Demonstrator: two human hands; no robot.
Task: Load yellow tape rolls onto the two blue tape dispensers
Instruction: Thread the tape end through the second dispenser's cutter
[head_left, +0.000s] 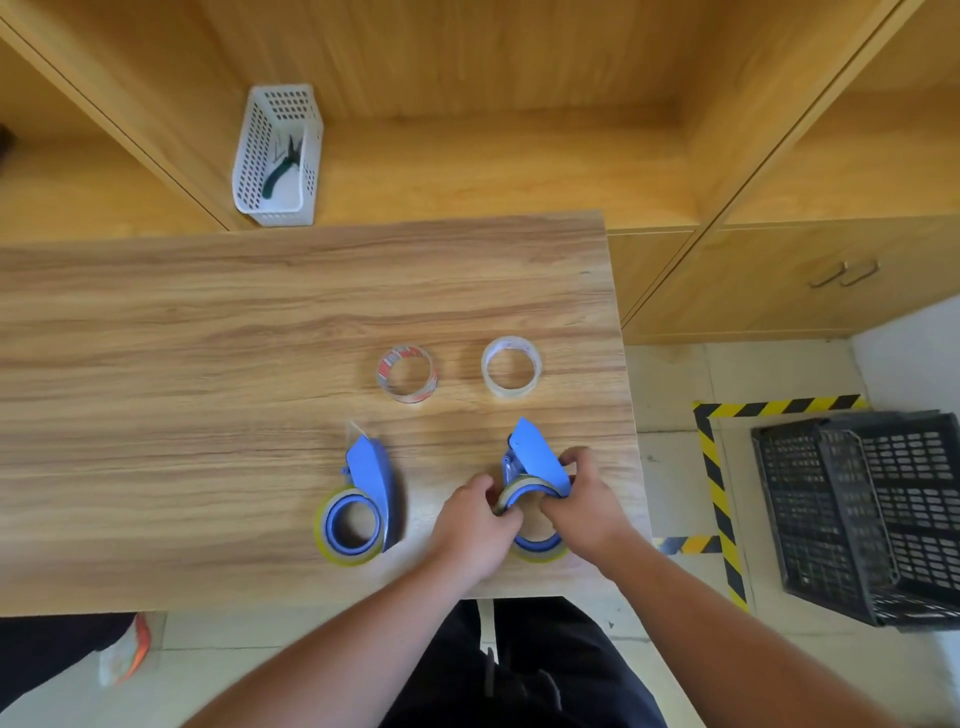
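Two blue tape dispensers lie near the front edge of the wooden table (208, 338). The left dispenser (370, 480) has a yellow tape roll (332, 548) around its blue hub and nobody touches it. The right dispenser (535, 454) also carries a yellow roll (540, 555), partly hidden by my hands. My left hand (475, 525) pinches the roll's upper left rim. My right hand (587, 506) grips the dispenser body and the roll's right side. Two nearly empty clear tape rolls lie farther back, one with red print (407, 373), one plain (511, 365).
A white perforated basket (278, 156) holding green-handled pliers stands on the shelf behind the table. A black plastic crate (862, 514) sits on the floor at the right, inside black-and-yellow hazard tape (719, 499). The table's right edge runs close to my right hand.
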